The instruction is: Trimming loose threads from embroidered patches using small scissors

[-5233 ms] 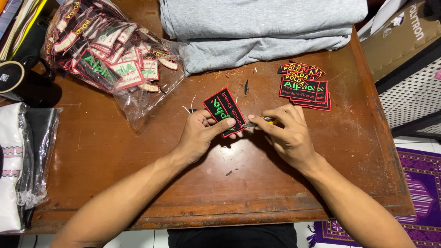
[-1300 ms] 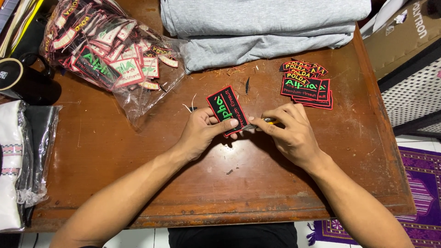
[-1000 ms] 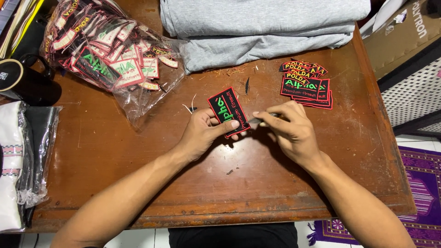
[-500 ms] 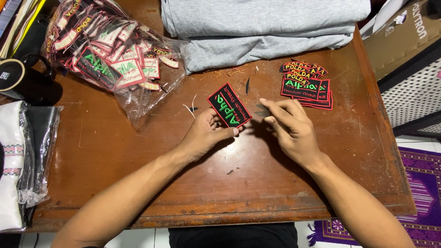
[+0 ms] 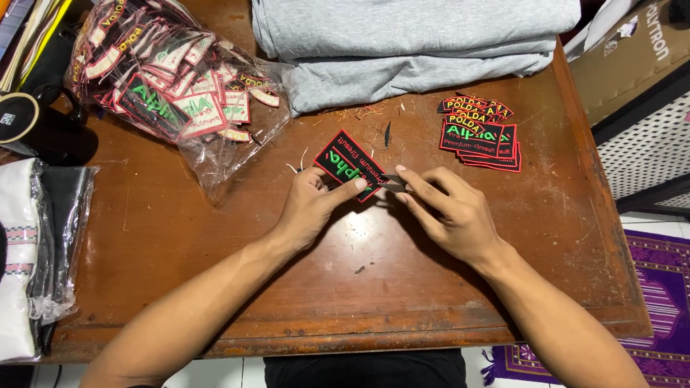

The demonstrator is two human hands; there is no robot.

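The left hand (image 5: 310, 208) is pinching a black red-edged embroidered patch (image 5: 350, 164), long axis running ten-to-four; the right hand (image 5: 451, 212), at three o'clock, is gripping a small dark snipping tool (image 5: 393, 185) at its edge.

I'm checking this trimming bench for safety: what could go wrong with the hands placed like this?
The small cutter in the right hand works at the patch edge right beside the left hand thumb, so a slip might nick it or the red border. Loose thread scraps lie near the folded grey cloth and could cling to it.
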